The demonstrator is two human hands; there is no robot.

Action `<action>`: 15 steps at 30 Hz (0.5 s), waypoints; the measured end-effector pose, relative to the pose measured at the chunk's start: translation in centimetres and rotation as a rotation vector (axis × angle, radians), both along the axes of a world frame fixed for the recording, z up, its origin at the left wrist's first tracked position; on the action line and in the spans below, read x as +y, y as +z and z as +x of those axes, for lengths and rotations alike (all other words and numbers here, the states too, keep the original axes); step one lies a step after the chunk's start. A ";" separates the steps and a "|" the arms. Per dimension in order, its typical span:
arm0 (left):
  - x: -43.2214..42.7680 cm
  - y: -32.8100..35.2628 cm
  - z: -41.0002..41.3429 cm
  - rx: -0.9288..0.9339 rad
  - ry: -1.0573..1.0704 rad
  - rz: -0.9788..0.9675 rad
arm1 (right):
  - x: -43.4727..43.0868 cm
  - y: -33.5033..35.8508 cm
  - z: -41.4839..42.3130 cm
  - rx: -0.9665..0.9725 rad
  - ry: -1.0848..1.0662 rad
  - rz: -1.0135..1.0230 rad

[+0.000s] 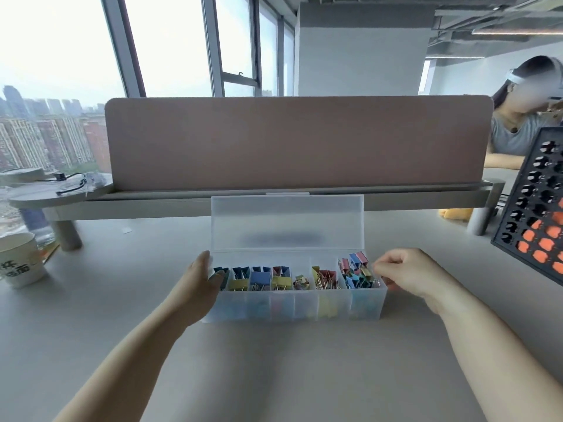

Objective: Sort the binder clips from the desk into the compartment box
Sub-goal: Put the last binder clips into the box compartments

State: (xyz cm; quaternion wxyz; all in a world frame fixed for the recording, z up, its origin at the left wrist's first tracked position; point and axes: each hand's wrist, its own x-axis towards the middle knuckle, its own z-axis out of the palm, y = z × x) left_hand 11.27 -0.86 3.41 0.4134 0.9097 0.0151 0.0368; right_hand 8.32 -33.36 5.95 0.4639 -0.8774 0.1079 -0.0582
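Left forearm (122, 354): bare, entering from the lower left of the frame.
Right forearm (493, 354): bare, entering from the lower right.
Left hand (202, 278): bare.
Right hand (405, 274): bare.

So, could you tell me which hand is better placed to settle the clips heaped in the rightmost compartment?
Probably the right hand: it is close beside that heap of binder clips, while the left hand grips the compartment box at its far end.
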 end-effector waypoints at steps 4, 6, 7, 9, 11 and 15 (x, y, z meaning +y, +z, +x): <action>1.7 0.9 -1.7 0.067 -0.022 -0.151 | -0.3 0.8 -2.4 0.135 0.045 -0.016; 2.3 1.7 -1.7 0.111 -0.033 -0.294 | -0.3 0.6 -2.7 0.101 0.017 0.050; 2.1 2.0 -1.6 0.108 -0.045 -0.397 | -0.1 0.4 -2.6 0.044 -0.025 0.117; 1.3 2.2 -1.2 0.117 -0.027 -0.612 | 1.1 0.3 -2.5 -0.061 -0.052 0.337; 0.2 2.3 -0.6 0.147 0.007 -0.726 | 2.5 0.1 -2.0 -0.111 -0.026 0.538; -0.4 1.9 -0.3 0.082 -0.013 -0.782 | 3.8 -0.3 -1.3 -0.161 -0.042 0.541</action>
